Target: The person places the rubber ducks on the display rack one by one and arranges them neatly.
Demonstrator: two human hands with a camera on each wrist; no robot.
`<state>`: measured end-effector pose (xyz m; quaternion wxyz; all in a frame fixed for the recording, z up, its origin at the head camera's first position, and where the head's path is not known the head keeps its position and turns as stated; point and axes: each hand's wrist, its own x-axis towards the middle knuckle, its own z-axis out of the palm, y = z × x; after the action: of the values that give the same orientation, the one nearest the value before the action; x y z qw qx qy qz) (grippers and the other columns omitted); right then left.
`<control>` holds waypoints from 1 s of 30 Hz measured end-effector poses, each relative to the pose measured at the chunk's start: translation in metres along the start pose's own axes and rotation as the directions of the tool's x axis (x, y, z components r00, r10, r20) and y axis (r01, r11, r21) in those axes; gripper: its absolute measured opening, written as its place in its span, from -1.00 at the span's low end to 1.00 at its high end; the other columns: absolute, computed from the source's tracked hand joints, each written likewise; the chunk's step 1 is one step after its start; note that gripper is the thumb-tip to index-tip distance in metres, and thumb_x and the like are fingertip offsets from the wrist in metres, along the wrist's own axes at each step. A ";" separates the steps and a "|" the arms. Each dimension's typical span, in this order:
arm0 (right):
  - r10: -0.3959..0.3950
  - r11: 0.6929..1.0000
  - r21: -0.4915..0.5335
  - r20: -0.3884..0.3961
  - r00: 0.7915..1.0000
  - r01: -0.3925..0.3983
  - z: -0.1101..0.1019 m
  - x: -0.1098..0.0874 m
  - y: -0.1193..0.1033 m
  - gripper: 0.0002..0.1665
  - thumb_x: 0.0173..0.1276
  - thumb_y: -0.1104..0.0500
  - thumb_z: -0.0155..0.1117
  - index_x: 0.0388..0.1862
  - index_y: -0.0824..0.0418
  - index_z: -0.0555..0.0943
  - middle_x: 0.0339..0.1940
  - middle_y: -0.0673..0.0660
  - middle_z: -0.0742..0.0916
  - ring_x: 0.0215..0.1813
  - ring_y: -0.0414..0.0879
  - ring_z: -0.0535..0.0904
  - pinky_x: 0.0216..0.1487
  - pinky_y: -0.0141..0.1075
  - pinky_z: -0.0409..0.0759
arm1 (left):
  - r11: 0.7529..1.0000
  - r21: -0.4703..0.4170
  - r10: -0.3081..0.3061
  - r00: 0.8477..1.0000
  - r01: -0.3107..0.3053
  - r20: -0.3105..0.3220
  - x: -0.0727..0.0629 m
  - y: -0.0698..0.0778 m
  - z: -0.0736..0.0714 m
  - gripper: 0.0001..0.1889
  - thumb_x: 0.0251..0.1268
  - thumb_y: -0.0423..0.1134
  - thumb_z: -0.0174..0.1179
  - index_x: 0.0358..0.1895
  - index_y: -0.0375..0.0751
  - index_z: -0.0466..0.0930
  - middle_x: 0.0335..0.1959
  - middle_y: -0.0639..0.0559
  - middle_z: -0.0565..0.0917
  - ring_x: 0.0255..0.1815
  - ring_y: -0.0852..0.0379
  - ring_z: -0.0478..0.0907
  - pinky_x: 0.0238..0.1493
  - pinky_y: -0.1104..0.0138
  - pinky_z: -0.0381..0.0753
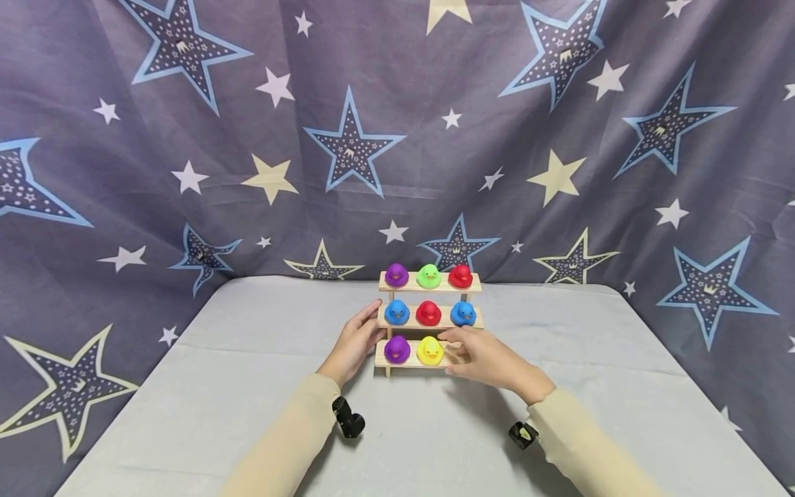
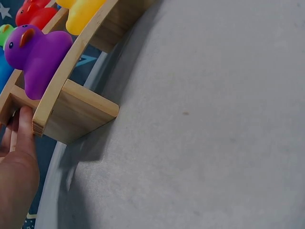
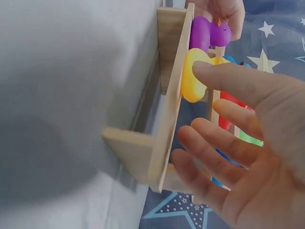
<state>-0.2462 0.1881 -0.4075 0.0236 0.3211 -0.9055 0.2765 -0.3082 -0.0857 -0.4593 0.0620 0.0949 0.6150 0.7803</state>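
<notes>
A three-tier wooden display rack [image 1: 428, 366] carries rubber ducks. Along the bottom tier sit a purple duck [image 1: 397, 350] and a yellow duck [image 1: 430, 351]. My left hand [image 1: 355, 343] touches the rack's left side, its thumb [image 2: 26, 131] straight against the wood beside the bottom shelf; its other fingers are partly hidden. At the right end of the bottom tier, my right hand [image 1: 487, 357] is spread with relaxed fingers and holds nothing. In the right wrist view its thumb [image 3: 214, 74] overlaps the yellow duck; I cannot tell whether they touch.
Purple, green [image 1: 428, 276] and red [image 1: 461, 277] ducks line the top tier. A red duck [image 1: 428, 313] sits between two blue ducks on the middle tier. The rack stands on a pale cloth-covered table [image 1: 248, 386], with a star-patterned curtain [image 1: 348, 228] behind.
</notes>
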 end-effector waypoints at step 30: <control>0.125 0.986 -0.119 0.080 0.989 -0.115 -0.067 -0.085 0.034 -0.50 0.26 0.06 0.49 0.11 0.25 0.64 0.01 0.17 0.72 -0.10 0.07 0.67 -0.11 -0.08 0.73 | 1.000 -0.006 -0.003 1.000 0.003 -0.002 -0.001 0.002 0.001 -0.42 0.54 -0.41 -0.09 0.56 -0.33 0.07 0.45 -0.28 0.25 0.47 -0.14 0.25 0.42 0.27 0.41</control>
<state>-0.2081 0.2921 -0.3861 -0.0141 0.2758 -0.9377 0.2109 -0.3066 -0.0857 -0.4575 0.0629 0.0931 0.6129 0.7821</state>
